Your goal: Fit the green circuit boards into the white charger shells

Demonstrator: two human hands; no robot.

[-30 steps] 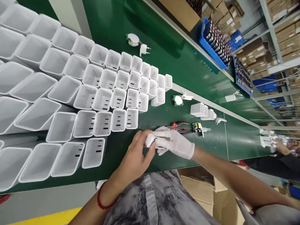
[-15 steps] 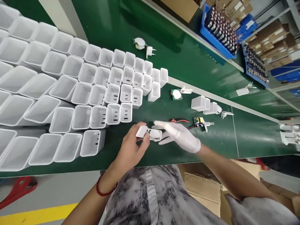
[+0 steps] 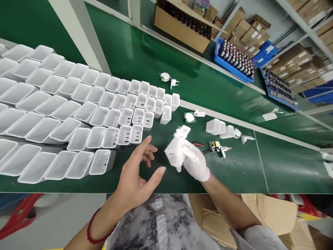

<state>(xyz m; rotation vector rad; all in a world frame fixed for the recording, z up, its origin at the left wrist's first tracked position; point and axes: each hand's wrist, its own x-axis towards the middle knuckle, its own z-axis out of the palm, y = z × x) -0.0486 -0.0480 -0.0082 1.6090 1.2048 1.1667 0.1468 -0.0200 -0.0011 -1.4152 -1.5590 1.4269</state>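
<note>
My right hand (image 3: 198, 165), in a white glove, is closed around a white plastic charger housing (image 3: 173, 152) and holds it above the green bench. The housing is tilted, with a slotted end toward me; a pale part sticks out at its far end, too blurred to name. To its left my bare left hand (image 3: 135, 175) is open, thumb and fingers apart, with nothing in it. Rows of upright, open-topped white housings (image 3: 100, 162) fill the bench left of that hand. Beyond my right hand lie a circuit board with a plug (image 3: 214, 147) and a red wire (image 3: 197, 144).
A round-topped circuit board (image 3: 189, 117) and a few white housings (image 3: 213, 126) lie along the bench's back rail. Past it are another plug assembly (image 3: 165, 77), blue trays of components (image 3: 234, 62) and a cardboard box (image 3: 179, 29). A pale post (image 3: 80, 34) rises behind the rows.
The housing has passed from my left hand to my gloved right hand, which was open beside it. My left hand has let go and spread. The camera view has shifted.
</note>
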